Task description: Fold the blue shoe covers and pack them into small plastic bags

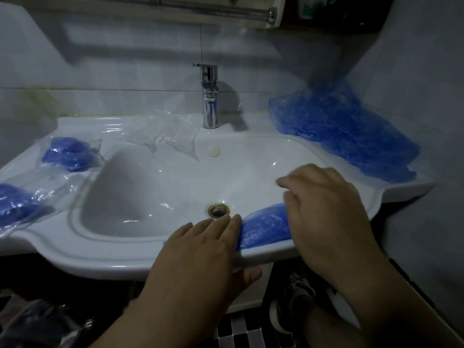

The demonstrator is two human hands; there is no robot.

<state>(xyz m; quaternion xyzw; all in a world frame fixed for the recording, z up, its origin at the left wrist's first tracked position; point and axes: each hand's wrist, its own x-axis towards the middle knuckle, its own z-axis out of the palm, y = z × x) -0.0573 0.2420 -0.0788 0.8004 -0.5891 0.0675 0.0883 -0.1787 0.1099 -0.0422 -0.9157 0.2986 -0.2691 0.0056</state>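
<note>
We press the blue shoe cover (263, 227) on the narrow front rim of the sink (100, 249). Our left hand (200, 249) lies flat, fingers straight. Our right hand (324, 204) curls over the other end; we cannot tell if it pinches. The slick film could slide off the rim.

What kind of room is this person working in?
Most likely a bathroom, probably in a home: a white ceramic washbasin with a chrome tap, set against a tiled wall.

Dim bathrm: tile wall (125, 71), white sink (100, 249), checker floor (241, 330).
</note>
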